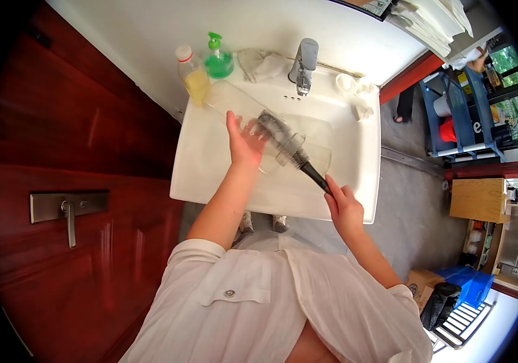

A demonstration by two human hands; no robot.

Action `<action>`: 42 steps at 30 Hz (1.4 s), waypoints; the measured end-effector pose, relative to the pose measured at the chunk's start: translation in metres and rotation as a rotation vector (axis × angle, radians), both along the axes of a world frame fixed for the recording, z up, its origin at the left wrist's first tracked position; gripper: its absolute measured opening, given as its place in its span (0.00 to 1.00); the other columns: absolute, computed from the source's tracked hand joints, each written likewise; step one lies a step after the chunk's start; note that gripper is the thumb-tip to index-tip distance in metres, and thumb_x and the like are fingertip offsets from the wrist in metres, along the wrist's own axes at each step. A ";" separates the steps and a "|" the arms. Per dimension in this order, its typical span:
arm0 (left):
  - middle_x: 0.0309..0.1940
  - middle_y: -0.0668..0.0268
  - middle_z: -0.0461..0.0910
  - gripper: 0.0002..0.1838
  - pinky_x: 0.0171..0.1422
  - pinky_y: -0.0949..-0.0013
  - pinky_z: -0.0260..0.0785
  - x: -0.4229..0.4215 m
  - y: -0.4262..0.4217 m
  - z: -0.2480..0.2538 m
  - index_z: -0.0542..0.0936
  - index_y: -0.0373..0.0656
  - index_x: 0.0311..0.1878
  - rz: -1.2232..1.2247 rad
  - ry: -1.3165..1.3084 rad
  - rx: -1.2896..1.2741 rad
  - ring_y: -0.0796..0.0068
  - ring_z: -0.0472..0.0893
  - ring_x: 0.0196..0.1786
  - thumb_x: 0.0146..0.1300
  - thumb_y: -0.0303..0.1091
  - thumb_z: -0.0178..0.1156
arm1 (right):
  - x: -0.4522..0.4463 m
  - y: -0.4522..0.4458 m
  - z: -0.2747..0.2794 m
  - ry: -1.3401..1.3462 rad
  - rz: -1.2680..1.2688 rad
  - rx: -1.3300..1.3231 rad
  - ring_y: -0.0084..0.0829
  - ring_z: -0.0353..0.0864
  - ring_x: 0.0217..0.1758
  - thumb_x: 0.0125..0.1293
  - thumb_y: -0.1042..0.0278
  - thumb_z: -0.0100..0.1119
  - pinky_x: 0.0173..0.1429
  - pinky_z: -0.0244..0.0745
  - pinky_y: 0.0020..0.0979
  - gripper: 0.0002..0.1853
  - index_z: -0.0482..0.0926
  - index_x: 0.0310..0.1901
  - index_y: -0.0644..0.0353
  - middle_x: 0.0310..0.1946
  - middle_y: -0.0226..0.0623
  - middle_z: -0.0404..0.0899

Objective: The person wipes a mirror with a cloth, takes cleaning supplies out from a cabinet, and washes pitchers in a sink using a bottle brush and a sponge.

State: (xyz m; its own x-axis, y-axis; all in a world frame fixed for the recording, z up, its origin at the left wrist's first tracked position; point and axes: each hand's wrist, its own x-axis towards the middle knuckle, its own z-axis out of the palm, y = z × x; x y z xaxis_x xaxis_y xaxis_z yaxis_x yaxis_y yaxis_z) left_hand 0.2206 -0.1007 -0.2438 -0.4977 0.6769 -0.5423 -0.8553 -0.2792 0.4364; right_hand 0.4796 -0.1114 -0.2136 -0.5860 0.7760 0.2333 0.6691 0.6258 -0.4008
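My right hand grips the black handle of a bottle brush over the front right of the sink. The brush's dark bristled head points up and left, inside the mouth end of a tall clear container. My left hand is round this container, its fingers showing blurred through the clear wall. The container lies tilted over the white sink. Below the brush, another clear vessel sits in the basin; its outline is hard to make out.
A chrome faucet stands at the sink's back. Behind left are a green soap pump bottle, a bottle of yellow liquid and a grey cloth. Small white items line the right rim. A red door is left, a blue cart right.
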 end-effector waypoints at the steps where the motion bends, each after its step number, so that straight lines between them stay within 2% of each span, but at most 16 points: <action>1: 0.59 0.57 0.59 0.46 0.64 0.53 0.56 -0.005 0.000 -0.005 0.53 0.47 0.67 0.012 0.023 0.050 0.59 0.64 0.58 0.52 0.67 0.53 | -0.001 -0.003 -0.001 0.185 0.027 -0.211 0.25 0.68 0.19 0.62 0.65 0.57 0.23 0.67 0.27 0.18 0.74 0.54 0.46 0.24 0.31 0.69; 3: 0.62 0.58 0.59 0.45 0.63 0.53 0.55 -0.007 0.000 -0.015 0.53 0.48 0.67 -0.031 0.016 0.119 0.59 0.62 0.61 0.54 0.67 0.51 | -0.015 0.002 0.014 0.321 -0.224 -1.251 0.17 0.64 0.17 0.71 0.59 0.41 0.19 0.60 0.21 0.16 0.73 0.52 0.57 0.21 0.27 0.69; 5: 0.61 0.58 0.61 0.42 0.65 0.53 0.54 -0.001 0.000 -0.015 0.57 0.46 0.66 -0.110 -0.069 0.311 0.59 0.62 0.62 0.55 0.66 0.49 | -0.032 0.013 0.031 0.624 -0.179 -1.708 0.16 0.59 0.15 0.72 0.58 0.34 0.17 0.55 0.19 0.18 0.70 0.53 0.56 0.19 0.25 0.66; 8: 0.62 0.55 0.60 0.47 0.67 0.47 0.51 0.008 0.001 -0.019 0.55 0.43 0.67 -0.262 -0.118 0.413 0.54 0.60 0.64 0.55 0.71 0.44 | -0.060 0.025 0.025 0.818 -0.040 -2.032 0.15 0.55 0.14 0.73 0.56 0.32 0.16 0.52 0.18 0.19 0.67 0.55 0.55 0.18 0.25 0.63; 11: 0.64 0.53 0.58 0.50 0.66 0.42 0.53 0.003 0.000 -0.025 0.51 0.44 0.69 -0.363 -0.174 0.508 0.50 0.61 0.64 0.54 0.74 0.40 | -0.058 0.028 0.038 0.654 0.074 -1.871 0.15 0.53 0.14 0.73 0.55 0.31 0.15 0.50 0.18 0.19 0.67 0.55 0.54 0.19 0.25 0.64; 15: 0.63 0.54 0.59 0.45 0.65 0.45 0.56 -0.007 -0.004 -0.024 0.53 0.45 0.68 -0.313 0.075 0.378 0.50 0.62 0.63 0.58 0.71 0.39 | -0.046 0.018 0.054 0.520 -0.109 -1.812 0.15 0.52 0.14 0.73 0.57 0.32 0.15 0.50 0.19 0.17 0.65 0.58 0.50 0.20 0.28 0.65; 18: 0.61 0.53 0.61 0.43 0.65 0.48 0.57 0.001 -0.003 -0.022 0.55 0.42 0.66 -0.303 0.091 0.361 0.52 0.65 0.60 0.58 0.69 0.39 | -0.055 0.020 0.035 0.835 -0.098 -2.007 0.16 0.53 0.14 0.73 0.56 0.33 0.15 0.52 0.19 0.19 0.60 0.63 0.46 0.21 0.29 0.65; 22: 0.57 0.52 0.65 0.42 0.62 0.49 0.60 0.020 -0.006 -0.003 0.58 0.42 0.64 -0.291 0.070 0.322 0.54 0.69 0.56 0.57 0.67 0.40 | -0.063 0.004 0.047 0.763 0.003 -1.880 0.17 0.53 0.14 0.73 0.57 0.34 0.16 0.55 0.19 0.23 0.53 0.68 0.44 0.21 0.29 0.65; 25: 0.57 0.52 0.66 0.40 0.62 0.50 0.61 0.008 -0.005 -0.014 0.59 0.45 0.64 -0.285 0.122 0.358 0.52 0.68 0.58 0.57 0.67 0.40 | -0.038 0.005 0.053 0.560 0.061 -1.770 0.17 0.55 0.15 0.73 0.57 0.35 0.18 0.56 0.19 0.23 0.54 0.68 0.43 0.21 0.29 0.65; 29: 0.51 0.55 0.69 0.38 0.59 0.52 0.64 0.021 -0.003 -0.015 0.63 0.41 0.59 -0.327 0.117 0.360 0.55 0.72 0.52 0.58 0.65 0.45 | -0.055 0.005 0.039 0.578 -0.041 -1.585 0.17 0.59 0.17 0.72 0.61 0.40 0.19 0.60 0.22 0.23 0.57 0.67 0.43 0.20 0.31 0.65; 31: 0.51 0.56 0.69 0.37 0.58 0.52 0.65 0.035 -0.002 -0.014 0.65 0.39 0.56 -0.280 -0.020 0.346 0.57 0.72 0.52 0.58 0.65 0.45 | -0.067 -0.003 0.006 0.459 0.071 -0.752 0.21 0.65 0.18 0.68 0.69 0.46 0.20 0.62 0.24 0.25 0.59 0.66 0.46 0.21 0.29 0.69; 32: 0.51 0.56 0.68 0.38 0.58 0.53 0.65 0.032 -0.002 -0.013 0.64 0.38 0.57 -0.310 0.001 0.335 0.57 0.71 0.52 0.59 0.65 0.45 | -0.068 -0.005 -0.001 0.180 0.076 -0.081 0.27 0.71 0.21 0.64 0.74 0.49 0.26 0.68 0.28 0.27 0.62 0.65 0.45 0.22 0.33 0.72; 35: 0.52 0.55 0.68 0.37 0.58 0.53 0.65 0.032 0.001 0.005 0.62 0.39 0.59 -0.284 0.200 0.230 0.57 0.71 0.53 0.60 0.63 0.45 | -0.071 -0.006 -0.001 -0.144 -0.019 0.068 0.34 0.72 0.23 0.63 0.74 0.48 0.28 0.71 0.32 0.27 0.62 0.65 0.43 0.23 0.39 0.72; 39: 0.50 0.56 0.68 0.36 0.55 0.54 0.66 0.037 -0.008 0.013 0.61 0.38 0.58 -0.221 0.012 0.150 0.57 0.72 0.53 0.60 0.62 0.46 | -0.066 -0.004 -0.003 0.172 0.130 -0.179 0.26 0.68 0.18 0.66 0.73 0.47 0.21 0.66 0.28 0.26 0.61 0.66 0.44 0.20 0.33 0.69; 41: 0.50 0.55 0.68 0.38 0.55 0.53 0.65 0.036 -0.007 -0.007 0.57 0.40 0.61 -0.295 0.039 0.266 0.57 0.72 0.52 0.60 0.62 0.47 | -0.066 0.002 0.021 0.562 -0.055 -1.303 0.18 0.61 0.15 0.68 0.70 0.44 0.17 0.59 0.22 0.25 0.58 0.67 0.46 0.19 0.27 0.66; 42: 0.50 0.55 0.68 0.38 0.55 0.53 0.65 0.039 -0.004 0.002 0.57 0.40 0.61 -0.290 0.092 0.176 0.57 0.72 0.52 0.60 0.62 0.47 | -0.066 0.002 0.014 0.633 -0.051 -1.211 0.12 0.57 0.15 0.70 0.69 0.42 0.17 0.54 0.16 0.25 0.56 0.68 0.48 0.19 0.23 0.64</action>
